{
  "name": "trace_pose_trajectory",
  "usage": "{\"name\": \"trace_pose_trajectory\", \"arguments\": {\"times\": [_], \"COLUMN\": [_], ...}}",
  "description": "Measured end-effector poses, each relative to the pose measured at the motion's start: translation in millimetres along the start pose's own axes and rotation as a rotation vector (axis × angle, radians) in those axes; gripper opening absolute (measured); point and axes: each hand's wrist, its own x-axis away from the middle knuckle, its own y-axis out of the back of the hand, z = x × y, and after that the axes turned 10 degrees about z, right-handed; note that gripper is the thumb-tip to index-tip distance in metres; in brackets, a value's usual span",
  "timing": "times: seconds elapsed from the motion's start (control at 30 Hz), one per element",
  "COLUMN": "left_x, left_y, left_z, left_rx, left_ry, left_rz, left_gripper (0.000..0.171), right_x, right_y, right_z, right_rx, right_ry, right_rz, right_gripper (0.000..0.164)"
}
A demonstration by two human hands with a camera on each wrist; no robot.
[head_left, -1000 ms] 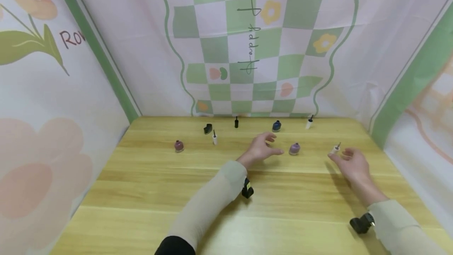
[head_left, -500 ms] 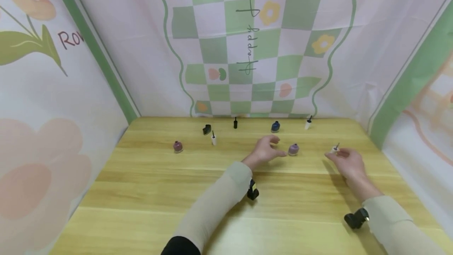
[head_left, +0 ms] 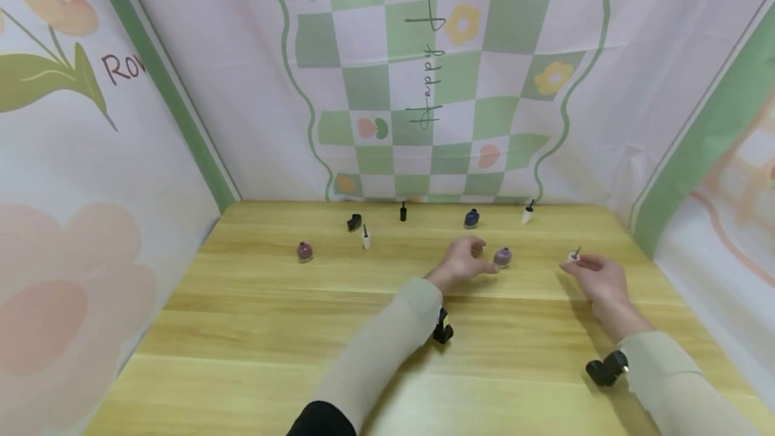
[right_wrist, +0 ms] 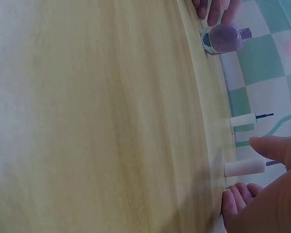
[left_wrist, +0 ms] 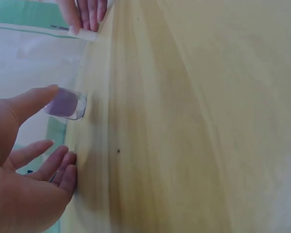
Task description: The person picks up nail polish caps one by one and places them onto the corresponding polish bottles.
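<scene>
A small nail polish bottle [head_left: 502, 258] of light purple, without its cap, stands upright on the table. My left hand [head_left: 463, 260] is at its left side, thumb near the glass and fingers spread behind; the left wrist view shows the thumb overlapping the bottle [left_wrist: 64, 103]. To the right, a white nail polish cap [head_left: 573, 258] stands with its brush pointing up. My right hand [head_left: 602, 281] is around this cap, thumb on one side and fingers on the other. In the right wrist view a gap shows between thumb and cap [right_wrist: 245, 167].
Toward the back stand a dark blue bottle [head_left: 471, 219], another white brush cap [head_left: 528, 214] and a black brush cap [head_left: 403, 212]. Farther left are a black bottle [head_left: 354, 223], a white brush cap [head_left: 366, 239] and a mauve bottle [head_left: 305, 251]. A printed curtain [head_left: 260, 120] borders the table.
My left hand has moved right, up to the purple bottle. My right hand has shifted slightly left and in around the white cap. The bottles and caps have stayed in place.
</scene>
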Motion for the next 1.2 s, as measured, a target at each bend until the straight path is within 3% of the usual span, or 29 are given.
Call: {"name": "trace_pose_trajectory", "arguments": {"times": [0.2, 0.67, 1.2], "left_x": [-5.7, -15.0, -17.9], "left_y": [-8.7, -16.6, -22.6], "left_z": [1.0, 1.0, -0.6], "left_rx": [-0.03, 0.018, 0.062], "left_ry": [-0.027, -0.018, -0.021], "left_rz": [0.009, -0.012, -0.055], "left_gripper": [0.061, 0.048, 0.028], "right_x": [-4, -10, -7], "right_y": [2, -3, -3], "right_z": [-1, -3, -1], "right_rx": [-0.054, -0.094, -0.053], "right_ry": [-0.003, 0.01, -0.057], "right_rz": [-0.04, -0.079, -0.08], "right_gripper": [0.07, 0.064, 0.061]}}
